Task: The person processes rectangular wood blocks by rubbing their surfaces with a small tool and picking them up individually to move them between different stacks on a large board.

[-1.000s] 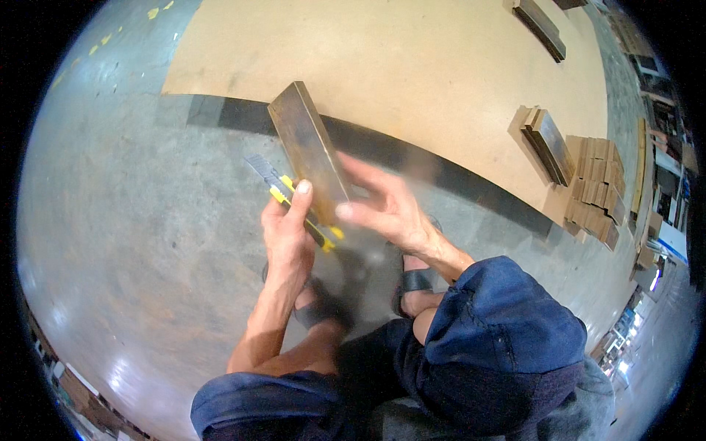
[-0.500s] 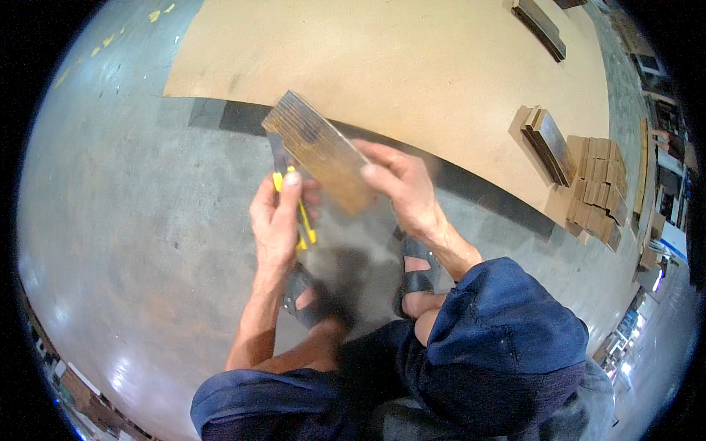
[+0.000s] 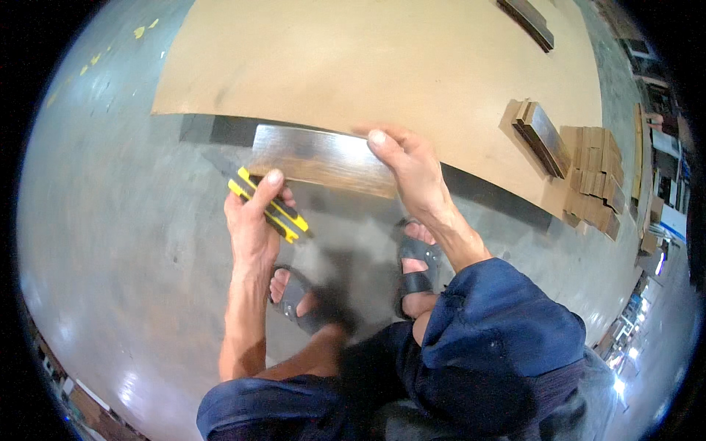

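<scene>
My left hand (image 3: 257,209) is closed round a yellow and black utility knife (image 3: 278,214), its blade pointing up and to the left. In my right hand (image 3: 412,165) is the right end of a short wooden plank (image 3: 323,162), dark brown with a glossy upper side. The thumb lies on the plank's face and the fingers pass behind it. The plank is held nearly level, just above and right of the knife. Whether my left fingers touch its lower edge I cannot tell.
A large tan board (image 3: 331,66) lies on the grey concrete floor (image 3: 118,220) ahead. Stacked dark planks (image 3: 543,138) rest on its right side, with more planks (image 3: 526,23) farther back. Beside them stands a pile of brown pieces (image 3: 594,176). My sandalled feet (image 3: 418,257) are below my hands.
The plank has turned from a steep slant to nearly level, showing its glossy face. My left hand has moved slightly left, and the knife now tilts farther toward the left.
</scene>
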Motion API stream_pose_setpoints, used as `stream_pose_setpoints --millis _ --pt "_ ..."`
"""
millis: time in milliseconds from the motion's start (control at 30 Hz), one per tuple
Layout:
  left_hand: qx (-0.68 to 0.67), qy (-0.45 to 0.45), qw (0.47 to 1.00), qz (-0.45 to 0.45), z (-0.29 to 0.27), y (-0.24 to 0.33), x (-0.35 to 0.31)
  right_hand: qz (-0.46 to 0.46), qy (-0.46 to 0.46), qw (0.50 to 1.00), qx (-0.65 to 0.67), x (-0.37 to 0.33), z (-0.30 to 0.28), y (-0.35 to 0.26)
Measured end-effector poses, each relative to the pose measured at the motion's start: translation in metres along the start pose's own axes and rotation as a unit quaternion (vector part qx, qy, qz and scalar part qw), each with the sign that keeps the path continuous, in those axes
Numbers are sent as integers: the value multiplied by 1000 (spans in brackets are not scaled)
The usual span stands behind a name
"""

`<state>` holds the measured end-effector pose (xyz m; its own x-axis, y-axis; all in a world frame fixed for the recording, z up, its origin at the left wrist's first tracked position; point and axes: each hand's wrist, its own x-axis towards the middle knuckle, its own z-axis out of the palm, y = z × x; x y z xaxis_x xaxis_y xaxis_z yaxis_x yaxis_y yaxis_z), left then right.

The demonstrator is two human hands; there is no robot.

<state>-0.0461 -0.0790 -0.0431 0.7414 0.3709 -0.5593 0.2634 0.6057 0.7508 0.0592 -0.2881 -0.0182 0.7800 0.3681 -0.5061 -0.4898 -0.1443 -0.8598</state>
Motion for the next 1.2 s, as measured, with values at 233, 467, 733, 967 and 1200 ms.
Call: stream_pose_setpoints --millis 233,467,733,967,1200 --pt "-141 95 985 -24 19 -16 -20 -101 33 957 272 0 18 23" --pt "29 -26 998 -54 20 -22 -45 -86 27 990 110 51 -26 -16" --pt "364 -27 919 146 -12 7 -25 -257 -195 896 -304 162 -6 -60" --pt "456 -24 853 255 -17 20 17 -329 30 865 -378 107 -2 -37" --pt "490 -52 831 258 5 38 33 -341 63 798 -493 20 -49 0"
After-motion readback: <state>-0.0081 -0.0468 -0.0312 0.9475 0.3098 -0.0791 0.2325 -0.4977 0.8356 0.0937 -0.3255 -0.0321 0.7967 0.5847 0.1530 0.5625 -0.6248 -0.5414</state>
